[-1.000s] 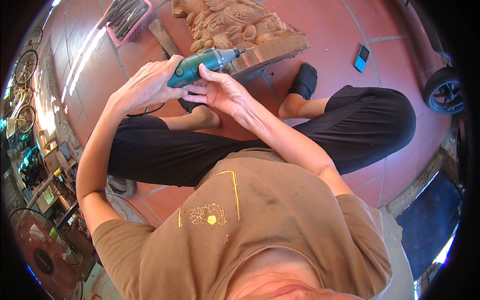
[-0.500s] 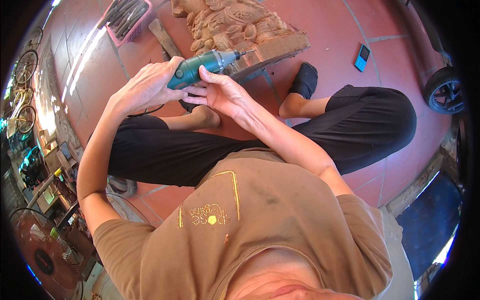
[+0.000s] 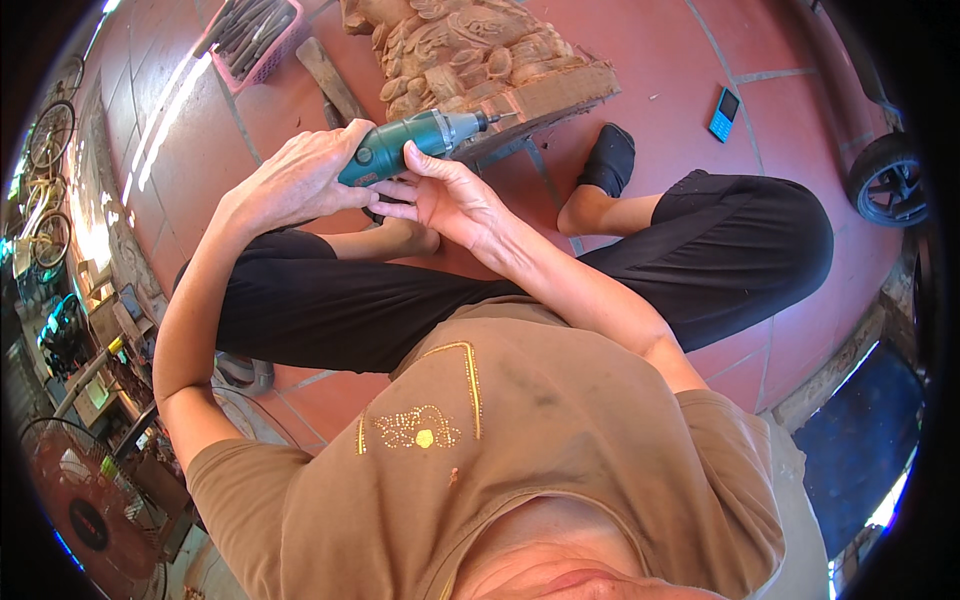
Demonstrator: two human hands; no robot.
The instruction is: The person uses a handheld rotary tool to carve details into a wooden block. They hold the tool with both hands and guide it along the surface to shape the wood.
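A green rotary tool with a grey collar and a thin metal bit is held out over my lower legs, its tip pointing right. My left hand is wrapped around its rear end. My right hand has its thumb against the near side of the body; its other fingers reach left below the tool, loosely extended, beside the left fingers. Just beyond lies a carved wooden sculpture with a thick, flat base. The bit is in front of this base in the picture; I cannot tell whether they touch.
A pink basket of carving tools and a wooden mallet lie at the far left on red tiles. A blue keypad phone is on the right, near a black wheel. A fan stands at the lower left.
The tool has shifted slightly to the right and its bit has dipped a little. Both hands have moved slightly with it; the sculpture has stayed put.
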